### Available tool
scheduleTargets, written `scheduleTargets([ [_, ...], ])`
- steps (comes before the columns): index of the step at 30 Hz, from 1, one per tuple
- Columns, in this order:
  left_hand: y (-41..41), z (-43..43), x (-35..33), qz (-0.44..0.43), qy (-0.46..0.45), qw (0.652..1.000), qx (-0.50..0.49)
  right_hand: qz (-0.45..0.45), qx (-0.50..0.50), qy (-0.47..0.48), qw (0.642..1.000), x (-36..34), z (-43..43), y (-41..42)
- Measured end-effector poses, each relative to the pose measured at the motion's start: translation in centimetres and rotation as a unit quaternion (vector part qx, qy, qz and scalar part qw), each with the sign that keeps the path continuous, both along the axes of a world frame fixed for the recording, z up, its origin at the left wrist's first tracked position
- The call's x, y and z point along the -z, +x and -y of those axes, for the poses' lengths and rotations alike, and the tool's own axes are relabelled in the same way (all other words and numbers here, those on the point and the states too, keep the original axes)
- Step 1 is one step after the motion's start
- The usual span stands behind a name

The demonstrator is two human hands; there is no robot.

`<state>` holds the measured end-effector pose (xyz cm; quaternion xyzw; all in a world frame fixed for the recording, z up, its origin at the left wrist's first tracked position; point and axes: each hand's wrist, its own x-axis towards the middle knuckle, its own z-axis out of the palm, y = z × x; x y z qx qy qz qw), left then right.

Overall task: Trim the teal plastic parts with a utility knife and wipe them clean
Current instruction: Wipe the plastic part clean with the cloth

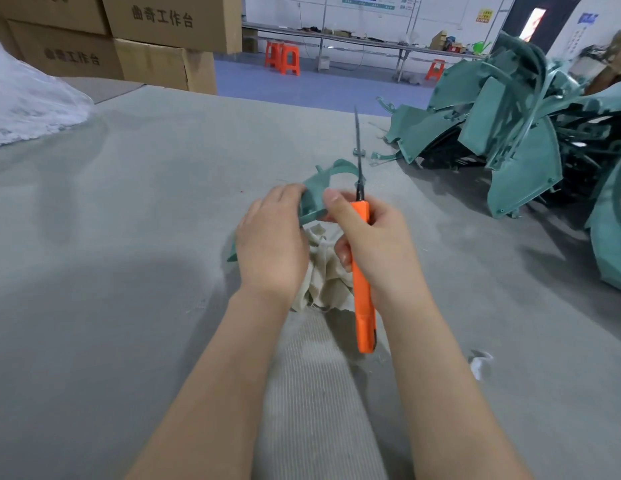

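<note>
My left hand [271, 244] grips a small curved teal plastic part [323, 188] above the grey table. My right hand [371, 237] holds an orange utility knife [362, 299] with its long dark blade pointing away from me, right beside the part; the right thumb presses against the part's edge. A crumpled beige cloth [323, 271] lies under both hands. Much of the part is hidden behind my left hand.
A large pile of teal plastic parts [510, 133] fills the table's right side, with small trimmed bits near it. A clear plastic bag [28, 105] sits far left, cardboard boxes [156, 39] behind it. A white scrap [479, 363] lies near my right forearm.
</note>
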<state>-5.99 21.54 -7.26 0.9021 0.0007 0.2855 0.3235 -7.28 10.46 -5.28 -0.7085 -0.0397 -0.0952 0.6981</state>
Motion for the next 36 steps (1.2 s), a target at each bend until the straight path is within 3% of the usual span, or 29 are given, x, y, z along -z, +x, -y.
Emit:
scheduleTargets([
  [3,-0.1,0.5,-0.1,0.002,0.058,0.998,0.010,0.005,0.010,0.001,1.000,0.4,-0.4,0.2],
  [6,0.5,-0.5,-0.2,-0.063,0.086,0.986,0.126,-0.015,0.040,0.035,0.998,0.4,0.7,0.6],
  [9,0.4,-2.0,-0.6,-0.151,-0.043,0.965,0.208,-0.029,0.063,0.058,0.996,0.2,2.2,1.0],
  [11,0.5,-2.4,-0.7,-0.157,-0.209,0.953,0.154,-0.030,0.055,0.066,0.996,0.2,2.6,1.2],
  [13,0.9,-2.5,-0.4,-0.139,-0.310,0.938,0.071,-0.034,0.038,0.056,0.997,0.4,2.5,1.3],
  [17,1.1,-2.6,-0.1,-0.118,-0.269,0.955,-0.025,-0.049,0.028,0.074,0.996,0.6,2.2,1.3],
  [18,1.1,-2.7,-0.1,-0.138,-0.325,0.935,-0.012,-0.052,0.028,0.092,0.994,0.6,2.2,1.4],
  [19,1.0,-2.7,-0.4,-0.164,-0.421,0.892,0.026,-0.055,0.026,0.111,0.992,0.5,2.3,1.4],
  [21,1.0,-2.9,-0.7,-0.225,-0.575,0.778,0.116,-0.062,0.017,0.136,0.989,0.5,2.4,1.5],
  [23,0.9,-3.1,-0.7,-0.245,-0.592,0.750,0.162,-0.066,0.010,0.139,0.988,0.6,2.6,1.5],
  [27,1.1,-3.4,-0.7,-0.195,-0.620,0.743,0.158,-0.019,0.088,-0.017,0.996,1.2,3.3,1.9],
  [30,1.2,-3.7,-0.6,-0.177,-0.644,0.732,0.132,0.022,0.161,-0.120,0.979,1.7,3.8,2.0],
  [33,1.3,-3.9,-0.7,-0.177,-0.666,0.712,0.136,0.052,0.173,-0.226,0.957,1.9,3.8,2.1],
  [36,1.4,-4.0,-0.7,-0.179,-0.672,0.705,0.140,0.069,0.164,-0.266,0.947,2.0,3.6,2.0],
])
